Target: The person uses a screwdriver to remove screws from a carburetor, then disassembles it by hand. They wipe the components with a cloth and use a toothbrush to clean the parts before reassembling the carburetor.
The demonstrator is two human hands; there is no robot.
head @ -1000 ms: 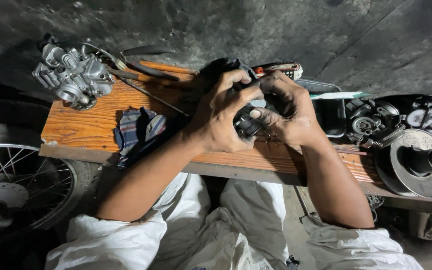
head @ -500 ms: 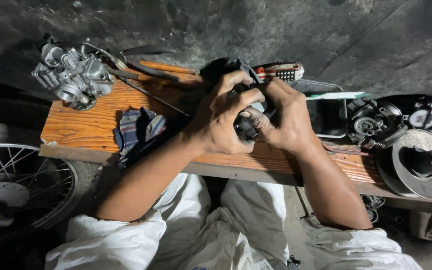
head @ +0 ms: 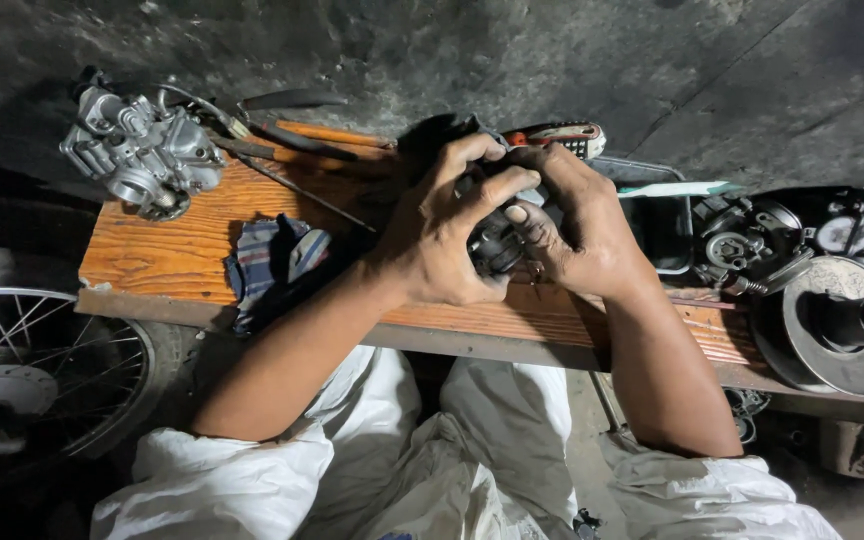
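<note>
bench: one wooden bench (head: pixel 182 250) lying under both hands, running out to either side of the grip
wheel: one spoked wheel (head: pixel 37 365) standing well left of and below the grip
pulley: one round metal pulley disc (head: pixel 837 325) with a stub shaft sitting well right of the grip
carburetor: one silver carburetor (head: pixel 142 150) resting well left of the grip, on the far bench edge
tray: one dark tray (head: pixel 657 225) sitting just right of the grip; contents too dark to tell
rag: one striped rag (head: pixel 272 260) lying left of the grip
left hand: left hand (head: pixel 447 235) clenching around the part from the left
right hand: right hand (head: pixel 577 225) gripping the same part from the right
part: one small dark part (head: pixel 497 245) being held between both palms, mostly hidden by fingers
</note>
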